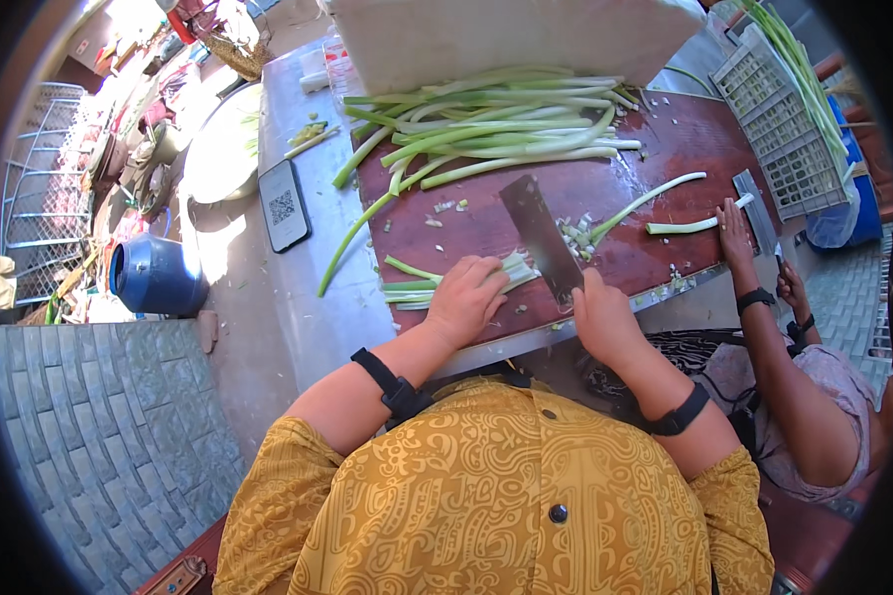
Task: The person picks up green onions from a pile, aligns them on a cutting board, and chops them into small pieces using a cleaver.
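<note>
My left hand [467, 301] presses a small bunch of scallions [411, 286] onto the dark red board [446, 238], fingers curled over the stalks near their cut white ends. In my right hand [604, 316] is the handle of a cleaver [539, 238]; its broad blade stands just right of the bunch. Chopped scallion pieces [577, 236] lie in a small heap beyond the blade. One whole scallion [644, 204] stretches rightward from that heap. Farther back on the board rests a large pile of scallions [491, 126], several stalks deep.
At right, a co-worker's hand [734, 234] holds a scallion [685, 227] beside another cleaver [757, 212]. A white box [513, 41] stands behind the pile. A phone [284, 204] lies left of the board. A plastic crate [781, 126] is at the far right, a blue barrel [160, 275] at left.
</note>
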The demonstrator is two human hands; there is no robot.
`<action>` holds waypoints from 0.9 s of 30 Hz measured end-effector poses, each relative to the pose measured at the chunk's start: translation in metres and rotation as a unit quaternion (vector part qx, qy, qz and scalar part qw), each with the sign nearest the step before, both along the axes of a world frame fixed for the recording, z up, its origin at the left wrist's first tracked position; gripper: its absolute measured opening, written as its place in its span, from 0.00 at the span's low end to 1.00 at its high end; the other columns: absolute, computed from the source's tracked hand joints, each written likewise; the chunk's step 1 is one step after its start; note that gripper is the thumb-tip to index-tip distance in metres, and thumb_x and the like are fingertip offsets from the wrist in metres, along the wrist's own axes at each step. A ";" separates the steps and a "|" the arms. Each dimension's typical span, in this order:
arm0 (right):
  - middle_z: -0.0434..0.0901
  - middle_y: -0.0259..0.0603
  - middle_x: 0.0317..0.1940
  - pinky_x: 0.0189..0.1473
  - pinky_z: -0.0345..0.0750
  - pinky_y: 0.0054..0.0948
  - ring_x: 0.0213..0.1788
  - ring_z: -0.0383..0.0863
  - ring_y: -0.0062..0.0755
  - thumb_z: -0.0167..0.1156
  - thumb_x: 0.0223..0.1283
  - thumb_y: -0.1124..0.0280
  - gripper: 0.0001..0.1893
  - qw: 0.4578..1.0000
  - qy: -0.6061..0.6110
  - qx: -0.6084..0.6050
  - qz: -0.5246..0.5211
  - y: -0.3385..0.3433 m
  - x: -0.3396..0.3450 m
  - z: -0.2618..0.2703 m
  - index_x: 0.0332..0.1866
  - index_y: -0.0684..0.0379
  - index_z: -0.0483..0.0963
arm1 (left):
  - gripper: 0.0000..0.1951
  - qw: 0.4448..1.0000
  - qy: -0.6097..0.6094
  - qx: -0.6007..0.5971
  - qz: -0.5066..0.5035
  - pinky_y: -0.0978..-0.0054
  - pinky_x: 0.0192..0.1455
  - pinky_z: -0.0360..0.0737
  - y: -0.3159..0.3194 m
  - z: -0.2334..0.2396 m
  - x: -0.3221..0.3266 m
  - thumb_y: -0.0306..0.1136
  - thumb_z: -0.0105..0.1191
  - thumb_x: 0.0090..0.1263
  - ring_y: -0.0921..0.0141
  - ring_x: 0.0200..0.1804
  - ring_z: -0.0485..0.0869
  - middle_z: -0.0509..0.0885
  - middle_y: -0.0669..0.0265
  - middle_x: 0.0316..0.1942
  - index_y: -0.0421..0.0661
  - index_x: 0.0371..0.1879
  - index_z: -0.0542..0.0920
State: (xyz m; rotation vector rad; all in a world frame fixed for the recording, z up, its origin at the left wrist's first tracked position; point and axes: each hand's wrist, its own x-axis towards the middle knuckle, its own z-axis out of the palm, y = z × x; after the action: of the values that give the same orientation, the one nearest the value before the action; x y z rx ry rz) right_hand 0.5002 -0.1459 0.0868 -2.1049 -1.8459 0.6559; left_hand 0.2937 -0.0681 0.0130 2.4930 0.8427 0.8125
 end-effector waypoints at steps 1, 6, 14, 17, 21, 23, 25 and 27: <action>0.77 0.62 0.23 0.33 0.73 0.55 0.29 0.77 0.65 0.50 0.64 0.71 0.09 0.999 -0.025 -0.028 0.021 -0.004 0.001 0.005 0.39 0.65 0.62 | 0.16 1.000 -0.018 -0.007 -0.001 0.64 0.53 0.74 0.001 -0.003 0.002 0.27 0.64 0.49 0.59 0.49 0.76 0.77 0.61 0.44 0.44 0.39 0.78; 0.77 0.58 0.20 0.29 0.74 0.53 0.26 0.78 0.61 0.50 0.63 0.71 0.08 0.995 -0.056 -0.051 0.057 -0.021 0.002 0.024 0.37 0.64 0.61 | 0.14 0.998 -0.066 -0.010 0.009 0.65 0.49 0.75 0.004 -0.009 0.013 0.24 0.62 0.49 0.58 0.45 0.76 0.78 0.60 0.41 0.42 0.37 0.78; 0.77 0.58 0.21 0.31 0.76 0.52 0.27 0.80 0.60 0.50 0.59 0.76 0.06 0.981 -0.110 -0.132 0.091 -0.015 0.002 0.037 0.36 0.65 0.61 | 0.12 0.997 -0.073 -0.005 -0.001 0.66 0.48 0.76 0.007 -0.019 0.013 0.23 0.61 0.49 0.60 0.43 0.76 0.79 0.62 0.39 0.43 0.34 0.79; 0.78 0.59 0.21 0.32 0.76 0.52 0.28 0.80 0.61 0.50 0.57 0.77 0.06 0.979 -0.106 -0.141 0.106 -0.009 0.001 0.019 0.36 0.66 0.61 | 0.11 0.997 -0.078 0.001 0.007 0.66 0.47 0.76 0.006 -0.019 0.014 0.23 0.61 0.50 0.60 0.42 0.76 0.79 0.62 0.39 0.43 0.34 0.79; 0.78 0.61 0.22 0.33 0.76 0.53 0.29 0.80 0.62 0.51 0.59 0.75 0.08 0.990 -0.098 -0.076 0.074 0.017 -0.011 -0.015 0.38 0.66 0.62 | 0.11 0.998 -0.068 0.000 -0.002 0.66 0.48 0.76 0.006 -0.016 0.016 0.23 0.61 0.51 0.60 0.43 0.76 0.78 0.62 0.39 0.43 0.34 0.79; 0.78 0.61 0.23 0.34 0.75 0.53 0.30 0.80 0.63 0.51 0.60 0.73 0.09 0.994 -0.083 -0.051 0.054 0.019 -0.012 -0.029 0.40 0.67 0.62 | 0.11 0.995 -0.098 0.015 -0.015 0.66 0.48 0.76 0.007 -0.015 0.016 0.23 0.61 0.51 0.59 0.44 0.77 0.78 0.61 0.39 0.42 0.35 0.79; 0.78 0.62 0.23 0.35 0.75 0.54 0.30 0.79 0.64 0.51 0.62 0.72 0.14 0.999 -0.030 0.016 -0.020 0.019 -0.004 -0.041 0.49 0.68 0.63 | 0.12 0.994 -0.104 0.001 -0.011 0.65 0.48 0.76 0.006 -0.016 0.015 0.23 0.61 0.50 0.59 0.44 0.77 0.78 0.60 0.39 0.42 0.35 0.79; 0.77 0.62 0.23 0.35 0.74 0.54 0.30 0.79 0.64 0.51 0.62 0.73 0.19 0.998 -0.006 0.051 -0.025 0.014 0.001 -0.044 0.56 0.66 0.60 | 0.12 0.994 -0.112 -0.014 -0.009 0.65 0.48 0.76 0.005 -0.017 0.015 0.23 0.61 0.50 0.58 0.45 0.77 0.78 0.60 0.39 0.42 0.35 0.79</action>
State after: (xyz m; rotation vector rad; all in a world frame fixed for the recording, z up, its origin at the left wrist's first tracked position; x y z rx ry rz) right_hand 0.5013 -0.1317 0.0425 -2.0872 -1.7865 0.5251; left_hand 0.3086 -0.0627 -0.0041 2.3260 0.7477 1.0427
